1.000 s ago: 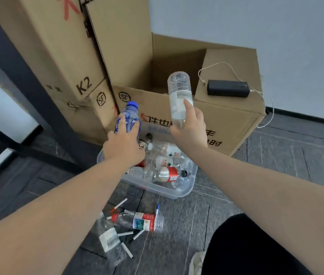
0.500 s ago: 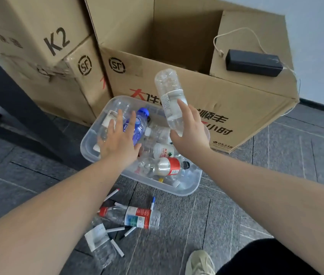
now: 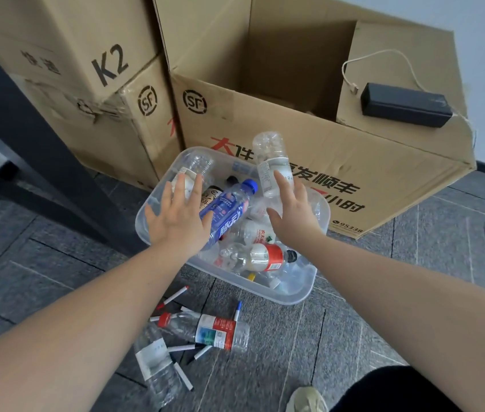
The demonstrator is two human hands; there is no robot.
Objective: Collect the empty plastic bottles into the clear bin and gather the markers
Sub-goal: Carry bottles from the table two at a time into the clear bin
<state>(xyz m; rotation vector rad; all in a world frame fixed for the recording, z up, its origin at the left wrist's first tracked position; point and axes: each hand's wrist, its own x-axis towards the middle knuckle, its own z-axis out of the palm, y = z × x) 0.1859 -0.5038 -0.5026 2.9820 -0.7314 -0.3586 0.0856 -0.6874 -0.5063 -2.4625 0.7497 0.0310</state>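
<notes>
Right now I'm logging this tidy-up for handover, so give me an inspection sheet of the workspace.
Surface: grey tiled floor.
Job's things: clear bin holds many bottles; blue bottle lies on the pile; two bottles on the floor, markers scattered around them.
Clutter: nothing seen.
Grippers: left hand open over the bin; right hand holds a clear bottle.
Cables: white cord runs to a black box.
Surroundings: cardboard boxes, wall.
</notes>
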